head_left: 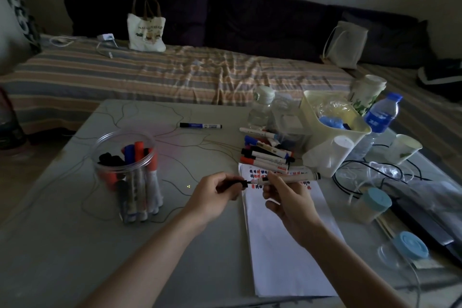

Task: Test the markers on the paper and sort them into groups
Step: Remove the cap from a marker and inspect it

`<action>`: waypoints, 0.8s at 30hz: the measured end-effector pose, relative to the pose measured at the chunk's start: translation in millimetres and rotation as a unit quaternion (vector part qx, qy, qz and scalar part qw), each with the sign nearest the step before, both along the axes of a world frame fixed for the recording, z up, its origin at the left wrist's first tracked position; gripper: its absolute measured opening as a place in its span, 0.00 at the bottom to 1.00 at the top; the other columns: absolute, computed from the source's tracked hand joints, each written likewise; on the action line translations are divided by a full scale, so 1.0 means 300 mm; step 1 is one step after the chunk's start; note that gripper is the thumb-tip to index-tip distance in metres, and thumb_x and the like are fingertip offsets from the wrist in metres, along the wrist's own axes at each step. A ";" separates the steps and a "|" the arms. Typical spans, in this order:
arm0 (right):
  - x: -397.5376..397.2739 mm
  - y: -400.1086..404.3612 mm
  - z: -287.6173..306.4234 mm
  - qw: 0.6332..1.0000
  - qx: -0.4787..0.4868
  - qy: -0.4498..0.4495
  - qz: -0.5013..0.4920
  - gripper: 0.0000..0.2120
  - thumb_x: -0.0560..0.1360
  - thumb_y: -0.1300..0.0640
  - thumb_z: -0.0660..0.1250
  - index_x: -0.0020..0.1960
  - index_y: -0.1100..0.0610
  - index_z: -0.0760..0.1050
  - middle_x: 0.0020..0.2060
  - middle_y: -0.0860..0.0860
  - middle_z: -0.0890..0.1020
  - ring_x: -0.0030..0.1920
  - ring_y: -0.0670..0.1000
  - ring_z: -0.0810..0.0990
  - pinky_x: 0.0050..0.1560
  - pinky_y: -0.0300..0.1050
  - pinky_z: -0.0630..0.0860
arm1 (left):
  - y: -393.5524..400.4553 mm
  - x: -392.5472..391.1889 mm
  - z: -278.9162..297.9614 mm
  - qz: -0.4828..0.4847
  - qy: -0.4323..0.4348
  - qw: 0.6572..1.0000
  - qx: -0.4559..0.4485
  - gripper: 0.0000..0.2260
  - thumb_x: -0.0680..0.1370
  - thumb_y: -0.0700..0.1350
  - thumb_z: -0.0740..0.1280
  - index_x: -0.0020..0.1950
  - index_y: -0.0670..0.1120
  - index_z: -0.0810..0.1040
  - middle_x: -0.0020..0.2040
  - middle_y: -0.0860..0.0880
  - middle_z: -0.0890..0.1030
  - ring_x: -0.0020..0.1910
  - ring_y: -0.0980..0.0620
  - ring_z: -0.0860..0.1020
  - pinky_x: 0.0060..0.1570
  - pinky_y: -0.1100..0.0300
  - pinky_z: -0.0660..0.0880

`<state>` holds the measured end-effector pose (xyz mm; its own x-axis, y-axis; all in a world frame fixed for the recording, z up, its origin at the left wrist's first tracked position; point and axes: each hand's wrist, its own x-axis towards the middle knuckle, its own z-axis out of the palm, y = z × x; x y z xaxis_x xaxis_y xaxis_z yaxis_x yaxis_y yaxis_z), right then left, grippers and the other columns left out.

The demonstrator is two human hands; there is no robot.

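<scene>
My right hand (287, 197) grips a white marker (297, 177) held level above the top of the white paper (287, 245). My left hand (217, 195) pinches a black cap (236, 182) just left of the marker's tip, a small gap between them. Red, blue and black test marks (257, 174) run across the paper's top. A pile of several markers (267, 154) lies just beyond the paper. A clear round jar (130, 172) at the left holds several markers standing upright. One lone marker (200, 125) lies farther back on the table.
A cream bin (332, 127), water bottles (380, 120), paper cups (405, 149), blue-lidded jars (375, 205) and black cables (375, 175) crowd the table's right side. A bed with a striped cover (150, 75) and a tote bag (146, 30) lies behind the table.
</scene>
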<state>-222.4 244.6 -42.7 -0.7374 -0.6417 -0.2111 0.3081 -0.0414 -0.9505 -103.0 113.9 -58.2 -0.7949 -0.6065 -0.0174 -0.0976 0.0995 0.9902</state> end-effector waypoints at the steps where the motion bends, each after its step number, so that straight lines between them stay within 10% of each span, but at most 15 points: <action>1: -0.001 0.001 0.001 1.000 0.002 0.000 0.005 0.07 0.78 0.56 0.67 0.47 0.60 0.80 0.33 0.54 0.81 0.34 0.49 0.79 0.34 0.39 0.76 | 0.000 0.000 0.002 0.002 0.005 1.000 0.014 0.08 0.78 0.38 0.67 0.49 0.50 0.82 0.45 0.47 0.85 0.38 0.61 0.80 0.44 0.70 0.77; 24: 0.002 0.023 0.001 0.999 0.026 -0.041 0.022 0.19 0.66 0.51 0.73 0.48 0.64 0.80 0.32 0.52 0.78 0.32 0.47 0.76 0.38 0.39 0.77 | 0.045 -0.034 -0.006 -0.003 0.058 0.995 -0.084 0.08 0.76 0.38 0.70 0.51 0.49 0.84 0.40 0.54 0.85 0.39 0.56 0.82 0.42 0.65 0.78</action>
